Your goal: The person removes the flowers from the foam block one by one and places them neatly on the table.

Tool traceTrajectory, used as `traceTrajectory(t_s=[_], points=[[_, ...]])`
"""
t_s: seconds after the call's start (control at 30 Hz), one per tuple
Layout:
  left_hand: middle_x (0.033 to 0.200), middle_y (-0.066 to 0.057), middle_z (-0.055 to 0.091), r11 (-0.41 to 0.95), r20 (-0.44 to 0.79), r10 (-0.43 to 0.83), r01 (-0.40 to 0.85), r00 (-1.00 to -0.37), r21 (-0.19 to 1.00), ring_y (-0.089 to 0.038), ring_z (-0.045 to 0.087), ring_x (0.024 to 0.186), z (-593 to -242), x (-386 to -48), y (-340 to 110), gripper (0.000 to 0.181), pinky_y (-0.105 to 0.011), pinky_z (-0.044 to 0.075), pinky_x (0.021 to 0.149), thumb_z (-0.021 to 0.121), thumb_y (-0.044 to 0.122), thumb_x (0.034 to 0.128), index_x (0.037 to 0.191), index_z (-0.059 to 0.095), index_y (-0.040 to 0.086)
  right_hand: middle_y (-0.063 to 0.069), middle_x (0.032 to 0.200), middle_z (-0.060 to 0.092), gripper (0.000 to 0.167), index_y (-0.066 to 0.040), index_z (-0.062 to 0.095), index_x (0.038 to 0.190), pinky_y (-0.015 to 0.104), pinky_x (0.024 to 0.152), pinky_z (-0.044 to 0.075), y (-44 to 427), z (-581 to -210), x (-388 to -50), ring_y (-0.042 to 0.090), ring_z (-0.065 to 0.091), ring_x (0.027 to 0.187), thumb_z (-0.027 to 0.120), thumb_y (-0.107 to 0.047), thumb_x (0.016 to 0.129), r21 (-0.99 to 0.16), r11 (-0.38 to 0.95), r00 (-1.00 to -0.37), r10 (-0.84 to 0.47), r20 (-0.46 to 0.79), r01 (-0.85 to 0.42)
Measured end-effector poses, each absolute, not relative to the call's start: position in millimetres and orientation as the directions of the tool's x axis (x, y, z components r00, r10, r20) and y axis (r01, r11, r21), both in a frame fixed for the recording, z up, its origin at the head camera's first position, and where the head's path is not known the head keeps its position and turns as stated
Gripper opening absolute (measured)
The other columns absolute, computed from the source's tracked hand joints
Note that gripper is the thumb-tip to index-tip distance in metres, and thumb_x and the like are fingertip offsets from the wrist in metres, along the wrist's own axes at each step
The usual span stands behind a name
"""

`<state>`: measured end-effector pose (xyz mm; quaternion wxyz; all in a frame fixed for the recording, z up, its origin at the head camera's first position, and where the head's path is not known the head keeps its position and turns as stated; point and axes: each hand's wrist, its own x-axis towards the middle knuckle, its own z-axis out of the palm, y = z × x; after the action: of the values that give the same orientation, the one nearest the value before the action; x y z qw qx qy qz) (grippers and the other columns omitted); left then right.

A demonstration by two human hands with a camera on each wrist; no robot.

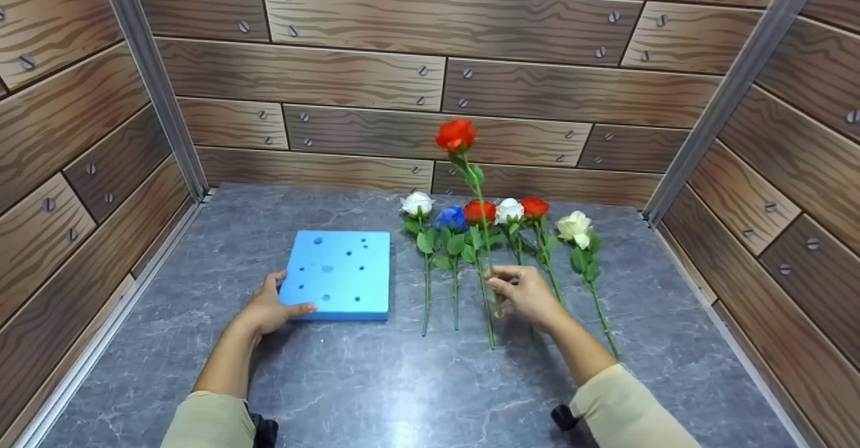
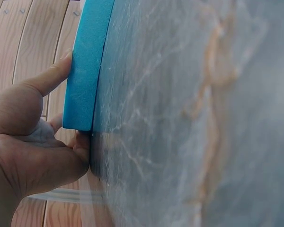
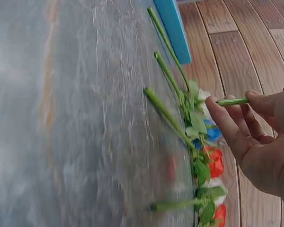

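Note:
In the head view, my right hand (image 1: pixel 527 293) pinches the green stem of a red rose (image 1: pixel 456 136) between thumb and fingertips. That rose stands nearly upright above the others; in the right wrist view the lower end of its stem (image 3: pixel 232 101) sticks out past my fingertips. My left hand (image 1: pixel 272 308) holds the near left corner of a blue foam block (image 1: pixel 342 283), its thumb over the front edge and its fingers along the left side. Holes of several sizes dot the block's top. The left wrist view shows the block's front face (image 2: pixel 85 71) beside my thumb.
Right of the block lie a white rose (image 1: pixel 417 203), a blue rose (image 1: pixel 451 217), a red rose (image 1: pixel 479 210), another white rose (image 1: pixel 509 211), another red rose (image 1: pixel 535 207) and a cream rose (image 1: pixel 575 228). Wood-patterned walls (image 1: pixel 349 78) enclose the grey marbled table (image 1: pixel 201 260).

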<state>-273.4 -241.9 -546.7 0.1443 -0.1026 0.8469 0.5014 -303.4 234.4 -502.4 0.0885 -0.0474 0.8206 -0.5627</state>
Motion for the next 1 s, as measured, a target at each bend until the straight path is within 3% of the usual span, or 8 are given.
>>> traceTrajectory(t_s=[0.23, 0.7, 1.0], points=[[0.175, -0.039, 0.003, 0.476, -0.344, -0.026, -0.314, -0.939, 0.821, -0.062, 0.008, 0.162, -544.1, -274.2, -241.4, 0.116, -0.075, 0.02, 0.13, 0.086, 0.04, 0.0945, 0.173, 0.007, 0.007, 0.002, 0.087, 0.066, 0.032, 0.012, 0.066, 0.134, 0.037, 0.063, 0.067, 268.9, -502.3, -300.1, 0.012, 0.063, 0.072, 0.063, -0.007, 0.109, -0.927, 0.37, -0.969, -0.202, -0.141, 0.058], [0.176, -0.038, 0.004, 0.477, -0.341, -0.029, -0.313, -0.94, 0.821, -0.061, 0.007, 0.163, -542.1, -273.1, -242.0, 0.115, -0.074, 0.019, 0.131, 0.085, 0.04, 0.0951, 0.173, 0.007, 0.007, 0.0, 0.1, 0.074, 0.039, 0.012, 0.061, 0.141, 0.034, 0.063, 0.066, 322.3, -500.6, -294.7, 0.012, 0.07, 0.074, 0.064, -0.009, 0.109, -0.912, 0.395, -0.976, -0.133, -0.173, 0.108], [0.176, -0.038, 0.003, 0.481, -0.347, -0.025, -0.315, -0.938, 0.818, -0.061, 0.006, 0.163, -546.3, -274.3, -241.9, 0.115, -0.074, 0.017, 0.132, 0.085, 0.04, 0.0956, 0.173, 0.006, 0.006, 0.001, 0.094, 0.059, 0.036, 0.014, 0.053, 0.141, 0.035, 0.064, 0.065, 352.8, -496.7, -287.3, 0.014, 0.067, 0.077, 0.058, -0.004, 0.11, -0.893, 0.445, -0.972, -0.172, -0.157, 0.065]])
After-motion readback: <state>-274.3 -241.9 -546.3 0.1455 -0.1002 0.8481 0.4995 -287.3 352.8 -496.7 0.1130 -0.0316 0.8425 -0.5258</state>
